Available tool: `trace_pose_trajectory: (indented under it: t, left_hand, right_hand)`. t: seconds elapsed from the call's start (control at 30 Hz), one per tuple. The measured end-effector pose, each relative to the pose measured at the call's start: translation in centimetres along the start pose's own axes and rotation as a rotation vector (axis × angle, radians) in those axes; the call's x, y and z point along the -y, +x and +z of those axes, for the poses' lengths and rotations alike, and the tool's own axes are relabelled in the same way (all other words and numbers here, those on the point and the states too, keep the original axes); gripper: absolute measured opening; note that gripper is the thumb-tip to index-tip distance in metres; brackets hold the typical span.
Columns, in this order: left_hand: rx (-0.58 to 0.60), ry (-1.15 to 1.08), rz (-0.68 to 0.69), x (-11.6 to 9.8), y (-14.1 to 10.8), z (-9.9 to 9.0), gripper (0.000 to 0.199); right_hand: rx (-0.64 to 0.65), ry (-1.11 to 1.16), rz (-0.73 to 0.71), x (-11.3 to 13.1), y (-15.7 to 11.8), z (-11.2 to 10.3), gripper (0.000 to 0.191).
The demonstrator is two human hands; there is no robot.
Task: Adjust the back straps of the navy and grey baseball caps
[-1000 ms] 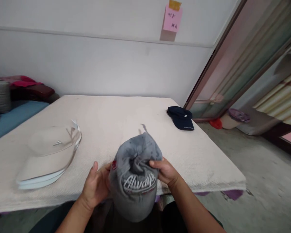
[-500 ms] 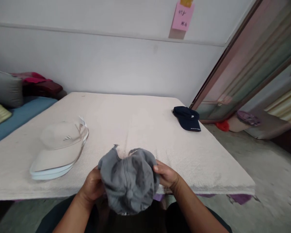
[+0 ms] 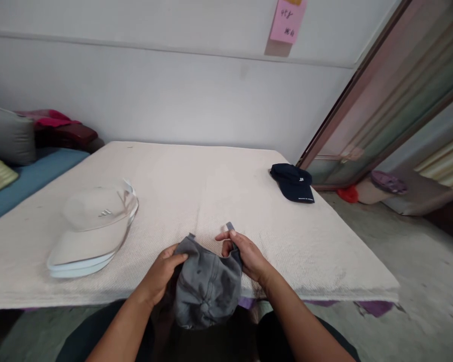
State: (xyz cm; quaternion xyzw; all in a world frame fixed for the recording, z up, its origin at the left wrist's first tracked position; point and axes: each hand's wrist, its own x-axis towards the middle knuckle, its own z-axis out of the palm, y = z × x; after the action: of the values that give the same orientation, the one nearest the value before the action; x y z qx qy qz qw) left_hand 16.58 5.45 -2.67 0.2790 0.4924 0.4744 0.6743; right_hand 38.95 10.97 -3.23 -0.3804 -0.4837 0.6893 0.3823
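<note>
A grey baseball cap (image 3: 207, 286) hangs at the table's front edge with its crown toward me and its back strap opening upward. My left hand (image 3: 166, 271) is closed on the left side of the opening, thumb on the outside, near a short strap end. At the right side, my right hand (image 3: 245, 256) pinches the upright strap (image 3: 230, 227) between thumb and fingers. The cap's brim is hidden. On the left of the table lies a stack of caps, a cream cap (image 3: 94, 211) uppermost over a pale blue brim. A navy cap (image 3: 292, 182) sits at the far right.
The table (image 3: 196, 191) has a cream textured cover and meets a white wall behind. A grey cushion (image 3: 9, 134) and blue bedding (image 3: 53, 166) lie to the left. A pink note (image 3: 288, 21) hangs on the wall. Sliding door panels (image 3: 373, 90) stand at right.
My right hand has shifted from the cap's side up to the strap, which now stands upright. My left hand has moved up and right, thumb now over the cap's edge.
</note>
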Motion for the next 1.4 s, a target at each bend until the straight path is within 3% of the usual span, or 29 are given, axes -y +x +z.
trace_pose_trajectory:
  t: [0.1, 0.17, 0.27, 0.37, 0.57, 0.73, 0.87, 1.03, 1.2, 1.4]
  left_hand:
    - [-0.094, 0.004, 0.022, 0.1, 0.6, -0.3, 0.026]
    - [-0.107, 0.017, 0.025, 0.2, 0.6, -0.4, 0.019]
    - [-0.063, 0.015, 0.054, 0.2, 0.2, 0.1, 0.013]
    - [-0.007, 0.015, 0.044, 0.2, -0.1, 0.7, 0.021]
    - [-0.004, 0.095, 0.083, 0.6, 0.0, 0.8, 0.036]
    - [-0.009, 0.201, 0.176, 0.6, 0.3, 0.8, 0.029]
    - [-0.032, 0.186, 0.167, 0.4, 0.2, 1.0, 0.023]
    - [0.064, 0.246, 0.137, 0.3, -0.3, 1.3, 0.01]
    - [0.109, 0.293, 0.159, 0.5, -0.3, 1.5, 0.013]
    - [0.062, 0.273, 0.194, 1.2, -0.1, 1.6, 0.023]
  right_hand:
    - [-0.024, -0.086, -0.04, 0.0, 0.4, 0.0, 0.035]
    - [-0.056, -0.024, -0.063, 0.1, 0.8, 0.0, 0.026]
    - [-0.121, 0.179, -0.091, 0.5, 1.1, 0.1, 0.02]
    - [-0.126, 0.273, -0.086, 0.9, 1.1, 0.4, 0.022]
    - [0.005, 0.063, -0.04, 0.4, 0.7, 1.3, 0.037]
    - [0.101, -0.022, 0.004, 0.5, 0.8, 1.5, 0.027]
    - [0.118, -0.018, 0.031, 0.6, 1.0, 1.6, 0.018]
    - [0.14, 0.031, 0.114, 0.4, 0.8, 2.2, 0.018]
    - [0.203, 0.039, 0.142, 0.1, 0.7, 2.6, 0.029]
    - [0.243, 0.034, 0.13, -0.5, 0.7, 2.6, 0.027]
